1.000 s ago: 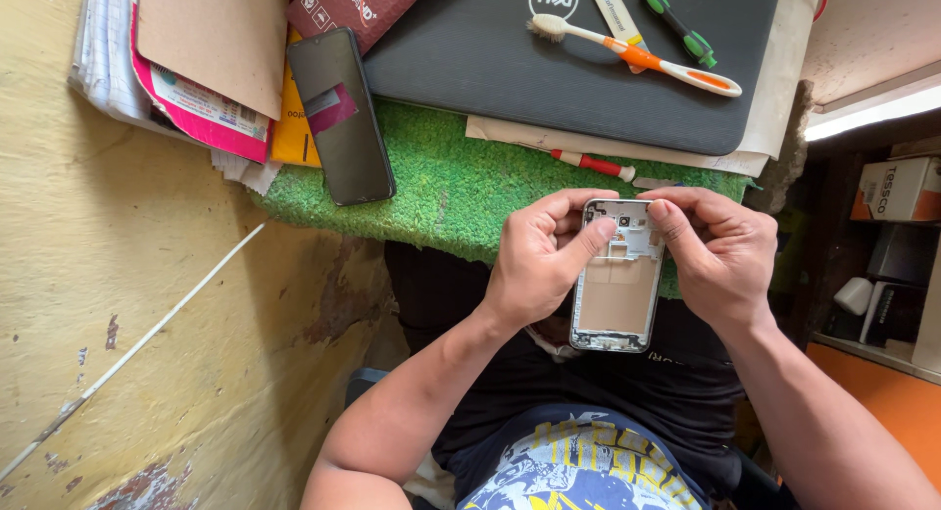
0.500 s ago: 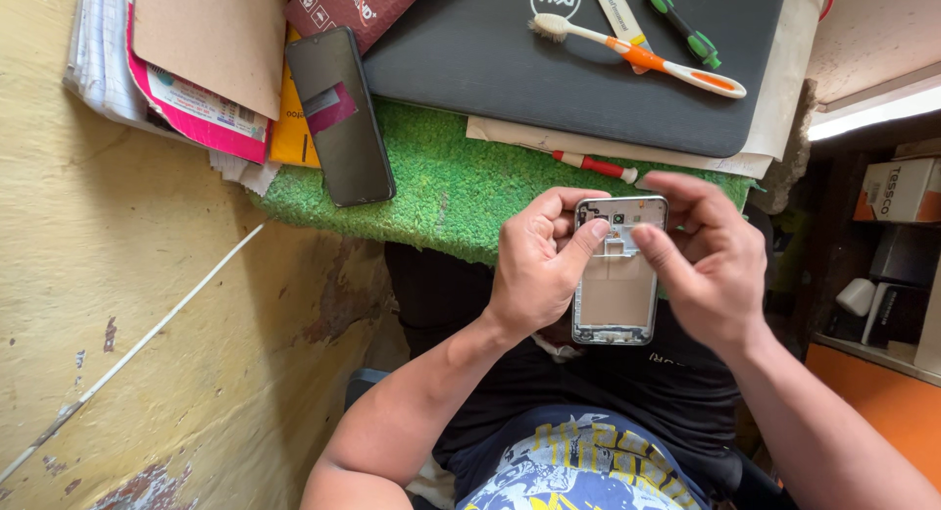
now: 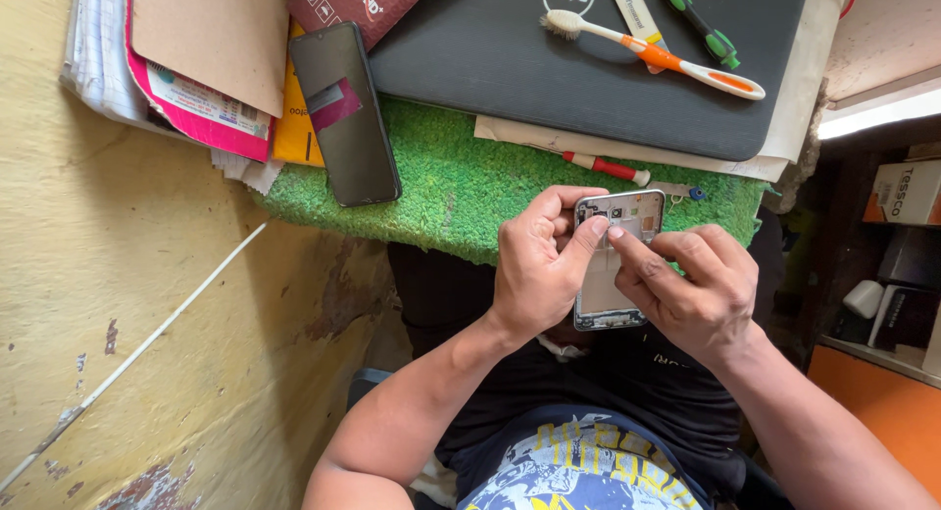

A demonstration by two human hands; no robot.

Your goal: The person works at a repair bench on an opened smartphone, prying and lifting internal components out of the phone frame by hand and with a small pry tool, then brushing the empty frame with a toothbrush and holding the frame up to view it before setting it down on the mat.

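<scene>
I hold an opened phone body (image 3: pixel 616 260) with its back off, silver frame and inner parts showing, just in front of the green mat's edge. My left hand (image 3: pixel 537 270) grips its left side, thumb laid across the upper part. My right hand (image 3: pixel 694 285) holds the right side, and its index fingertip presses on the top area near the camera parts. The phone's lower end sits between both palms.
On the green turf mat (image 3: pixel 461 182) lies a dark phone (image 3: pixel 345 113) face up. Behind it is a closed grey laptop (image 3: pixel 588 64) carrying a toothbrush (image 3: pixel 652 51) and a green-handled tool (image 3: pixel 698 20). A red small screwdriver (image 3: pixel 608 167) lies near the mat. Papers and folders (image 3: pixel 196 69) stack at left.
Both hands shifted slightly right with the phone body. My right index finger has moved onto the phone's top area, and my left thumb now lies across it.
</scene>
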